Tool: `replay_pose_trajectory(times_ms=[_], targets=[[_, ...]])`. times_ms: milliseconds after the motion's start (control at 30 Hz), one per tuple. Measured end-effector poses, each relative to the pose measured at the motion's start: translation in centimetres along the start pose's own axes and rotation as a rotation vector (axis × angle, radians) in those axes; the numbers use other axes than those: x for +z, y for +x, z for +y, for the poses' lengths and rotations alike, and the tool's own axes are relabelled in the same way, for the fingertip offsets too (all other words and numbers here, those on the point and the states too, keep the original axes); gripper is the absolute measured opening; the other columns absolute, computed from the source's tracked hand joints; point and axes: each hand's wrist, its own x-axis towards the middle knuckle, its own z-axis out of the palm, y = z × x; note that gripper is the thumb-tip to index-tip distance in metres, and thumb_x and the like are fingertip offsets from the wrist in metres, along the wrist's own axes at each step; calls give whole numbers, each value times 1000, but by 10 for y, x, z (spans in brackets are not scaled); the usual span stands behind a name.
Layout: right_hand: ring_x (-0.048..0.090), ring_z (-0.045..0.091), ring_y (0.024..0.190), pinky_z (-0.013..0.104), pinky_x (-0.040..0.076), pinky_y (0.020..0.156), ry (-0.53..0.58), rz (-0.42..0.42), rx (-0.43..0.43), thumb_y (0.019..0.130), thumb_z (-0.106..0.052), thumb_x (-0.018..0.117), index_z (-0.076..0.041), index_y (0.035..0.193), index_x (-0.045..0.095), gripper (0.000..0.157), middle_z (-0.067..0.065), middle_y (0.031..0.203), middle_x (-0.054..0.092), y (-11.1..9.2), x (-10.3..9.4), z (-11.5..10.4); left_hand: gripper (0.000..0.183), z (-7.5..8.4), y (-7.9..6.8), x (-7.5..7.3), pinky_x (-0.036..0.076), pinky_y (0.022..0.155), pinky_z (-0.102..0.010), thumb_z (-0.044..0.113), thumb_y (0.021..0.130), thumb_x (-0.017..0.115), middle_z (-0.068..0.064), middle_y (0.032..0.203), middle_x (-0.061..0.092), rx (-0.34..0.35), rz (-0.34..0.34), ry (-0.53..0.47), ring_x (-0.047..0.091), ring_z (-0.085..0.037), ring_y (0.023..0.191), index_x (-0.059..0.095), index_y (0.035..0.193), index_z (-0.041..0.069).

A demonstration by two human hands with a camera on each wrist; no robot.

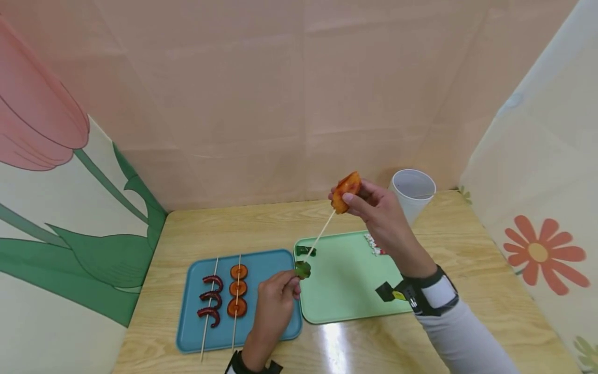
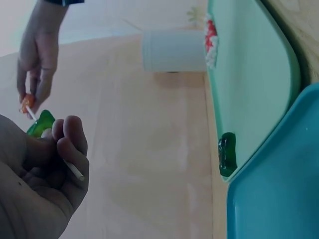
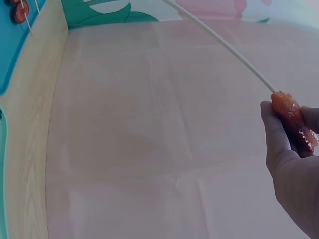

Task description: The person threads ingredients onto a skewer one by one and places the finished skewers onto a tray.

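My left hand point(image 1: 274, 302) grips a thin wooden skewer point(image 1: 321, 236) near one end and pinches a green pepper piece point(image 1: 302, 269) that sits on it. The stick's lower end point(image 2: 75, 170) pokes out past the curled fingers in the left wrist view. Up and to the right, my right hand point(image 1: 386, 224) pinches a glossy orange-brown food piece, like a roasted chicken wing point(image 1: 347, 192), between thumb and fingers. The skewer slants up from the pepper to the wing, its tip hidden there. Both hands are raised above the trays.
A blue tray point(image 1: 187, 335) bears a skewer of sausage pieces point(image 1: 211, 297) and one of round orange-brown slices point(image 1: 238, 288). The green tray point(image 1: 348, 291) beside it holds a dark green piece point(image 2: 228, 154) and red-and-white pieces point(image 1: 374, 244). A white cup point(image 1: 413, 193) stands behind, at right.
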Motion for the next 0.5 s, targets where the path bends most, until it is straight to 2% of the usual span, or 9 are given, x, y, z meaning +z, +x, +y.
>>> replay_pose_trajectory(times_ms=[67, 167, 400, 500], targets=[[71, 17, 112, 26, 59, 95, -8, 4, -11, 101, -14, 65, 1, 137, 59, 39, 6, 121, 73, -1, 1, -2, 12, 1, 0, 0, 60, 56, -27, -2, 97, 63, -4, 72, 65, -9, -3, -25, 62, -5, 62, 75, 97, 2], [72, 16, 110, 27, 59, 93, 11, 10, -23, 100, -11, 65, 2, 135, 60, 37, 4, 119, 74, -1, 2, -5, 12, 2, 1, 1, 60, 54, -28, -3, 97, 63, -4, 72, 65, 3, 9, -42, 61, -5, 60, 74, 95, 2], [72, 16, 109, 27, 60, 92, 4, -8, -48, 100, -7, 65, 4, 135, 59, 38, 1, 118, 75, -1, 8, -9, 18, 3, 5, 2, 54, 49, -19, -9, 96, 62, -4, 68, 63, 19, 41, -47, 57, -1, 55, 74, 89, 2], [72, 15, 105, 27, 60, 91, -79, -22, -33, 99, -10, 67, 3, 133, 61, 37, 1, 116, 74, -1, 11, -10, 22, 5, 8, 3, 52, 47, -18, -11, 94, 61, -3, 66, 62, 36, 64, -41, 54, 1, 54, 74, 84, 4]])
